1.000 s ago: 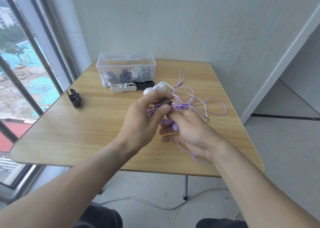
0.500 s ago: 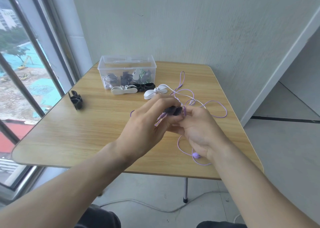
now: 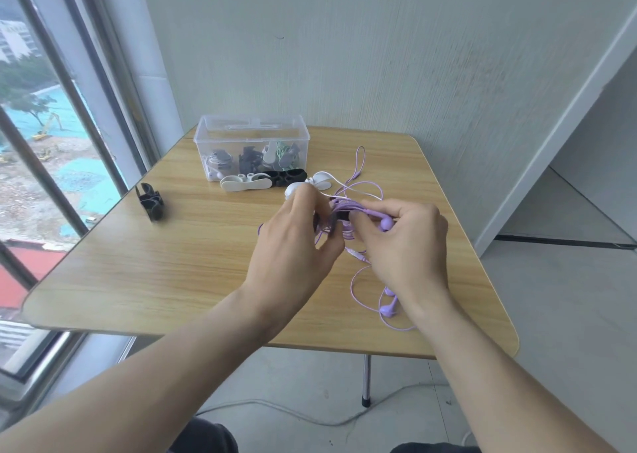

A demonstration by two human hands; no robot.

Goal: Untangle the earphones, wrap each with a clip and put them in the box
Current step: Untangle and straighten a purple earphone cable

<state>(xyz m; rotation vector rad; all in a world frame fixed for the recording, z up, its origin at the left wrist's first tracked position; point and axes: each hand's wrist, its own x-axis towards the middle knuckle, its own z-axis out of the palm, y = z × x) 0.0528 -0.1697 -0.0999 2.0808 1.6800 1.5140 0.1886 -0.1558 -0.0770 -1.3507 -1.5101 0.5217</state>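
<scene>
Over the middle of the wooden table (image 3: 172, 273), my left hand (image 3: 296, 242) pinches a dark clip (image 3: 339, 220) with purple earphone cable (image 3: 355, 208) bunched round it. My right hand (image 3: 403, 242) holds the purple cable against the clip, one earbud (image 3: 386, 224) poking out at its fingers. A second purple earbud (image 3: 389, 306) and loose loops lie on the table under my right wrist. The clear box (image 3: 253, 132) stands at the back with several wrapped earphones inside.
A white clip (image 3: 246, 184), a black clip (image 3: 287, 176) and a white clip with white cable (image 3: 319, 184) lie in front of the box. Another black clip (image 3: 150, 201) sits near the left edge by the window. A wall closes the back.
Both hands have risen slightly and turned the clip; more purple cable is gathered at the clip, and an earbud now shows at my right fingers. The second earbud stays on the table.
</scene>
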